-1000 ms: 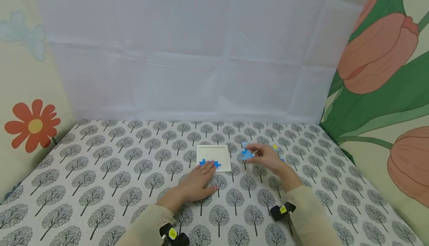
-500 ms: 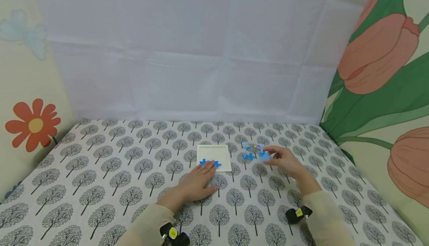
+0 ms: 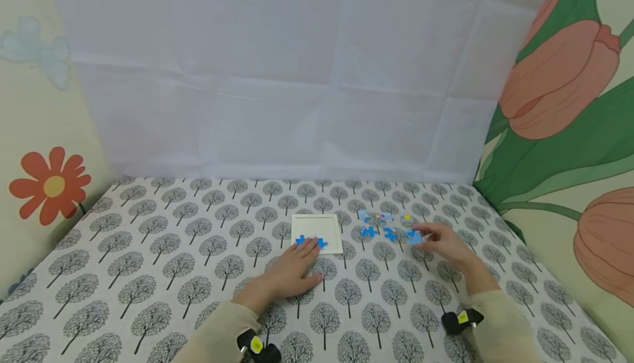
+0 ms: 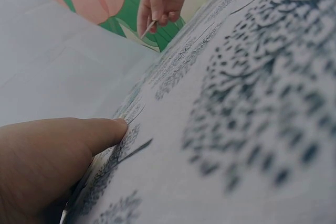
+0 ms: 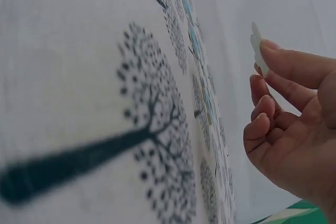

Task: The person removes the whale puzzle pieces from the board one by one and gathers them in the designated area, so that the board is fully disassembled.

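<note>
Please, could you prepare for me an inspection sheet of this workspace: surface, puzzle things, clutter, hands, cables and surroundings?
Surface: pale cloth printed with dark trees.
Puzzle things: square tray, with blue pieces along its near side; loose pieces lie on the cloth to its right.
Clutter: nothing seen.
Left hand: fingers extended over the tray's near edge, partly covering the blue pieces.
Right hand: pinches one puzzle piece between thumb and finger, above the cloth.
Cables: nothing seen.
Surroundings: creased white sheet behind; painted tulips on the right, a red flower on the left.
</note>
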Demonstrator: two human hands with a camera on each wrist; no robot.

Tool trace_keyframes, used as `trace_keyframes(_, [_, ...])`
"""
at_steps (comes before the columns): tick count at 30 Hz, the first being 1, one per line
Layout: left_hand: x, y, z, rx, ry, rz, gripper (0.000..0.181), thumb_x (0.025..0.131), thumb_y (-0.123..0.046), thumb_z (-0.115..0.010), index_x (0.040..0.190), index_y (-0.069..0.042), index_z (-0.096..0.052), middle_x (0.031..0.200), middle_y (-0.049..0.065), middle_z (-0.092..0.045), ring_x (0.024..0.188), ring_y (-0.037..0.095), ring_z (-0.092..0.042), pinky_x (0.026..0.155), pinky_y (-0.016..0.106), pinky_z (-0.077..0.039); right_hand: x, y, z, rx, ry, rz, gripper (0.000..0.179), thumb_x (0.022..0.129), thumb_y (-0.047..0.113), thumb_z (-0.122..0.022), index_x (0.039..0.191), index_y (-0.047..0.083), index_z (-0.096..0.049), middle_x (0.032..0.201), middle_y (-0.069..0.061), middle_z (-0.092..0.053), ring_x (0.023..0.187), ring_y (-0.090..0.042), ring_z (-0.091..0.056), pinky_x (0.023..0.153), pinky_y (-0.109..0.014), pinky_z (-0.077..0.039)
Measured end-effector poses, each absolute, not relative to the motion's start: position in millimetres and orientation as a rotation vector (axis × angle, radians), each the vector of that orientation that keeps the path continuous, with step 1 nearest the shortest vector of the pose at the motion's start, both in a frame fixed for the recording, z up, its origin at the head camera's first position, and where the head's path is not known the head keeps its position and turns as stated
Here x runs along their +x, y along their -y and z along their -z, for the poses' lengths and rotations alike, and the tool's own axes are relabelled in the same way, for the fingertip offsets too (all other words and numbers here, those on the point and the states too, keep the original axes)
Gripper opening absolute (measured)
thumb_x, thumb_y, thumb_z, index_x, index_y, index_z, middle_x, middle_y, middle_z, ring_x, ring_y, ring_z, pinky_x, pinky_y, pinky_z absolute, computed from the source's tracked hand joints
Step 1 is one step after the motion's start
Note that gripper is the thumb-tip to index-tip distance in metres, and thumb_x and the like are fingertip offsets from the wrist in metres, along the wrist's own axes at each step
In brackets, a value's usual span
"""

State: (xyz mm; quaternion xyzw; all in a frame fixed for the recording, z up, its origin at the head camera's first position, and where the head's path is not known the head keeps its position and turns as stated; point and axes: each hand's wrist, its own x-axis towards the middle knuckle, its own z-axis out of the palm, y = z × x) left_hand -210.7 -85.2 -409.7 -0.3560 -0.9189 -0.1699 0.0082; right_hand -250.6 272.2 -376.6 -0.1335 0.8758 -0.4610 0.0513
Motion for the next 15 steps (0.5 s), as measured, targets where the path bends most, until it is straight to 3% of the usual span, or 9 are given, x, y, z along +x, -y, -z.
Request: trace_keyframes(15, [-211.5, 85.5, 410.5, -1.113, 2.874, 0.533, 0.062, 0.089, -0.035, -0.043, 0.132, 0.006, -0.027, 0.138, 0.019, -0.019, 0.126, 0.031, -0.014, 0.1, 0.044, -0.012, -250.1, -291.9, 392.8, -0.207, -2.637, 1.419, 0.048, 0.074, 0.011, -0.067, 0.117, -0.004, -0.051, 0.109, -0.018, -0.047, 0.085, -0.022, -0.047, 0.069, -0.033, -0.044])
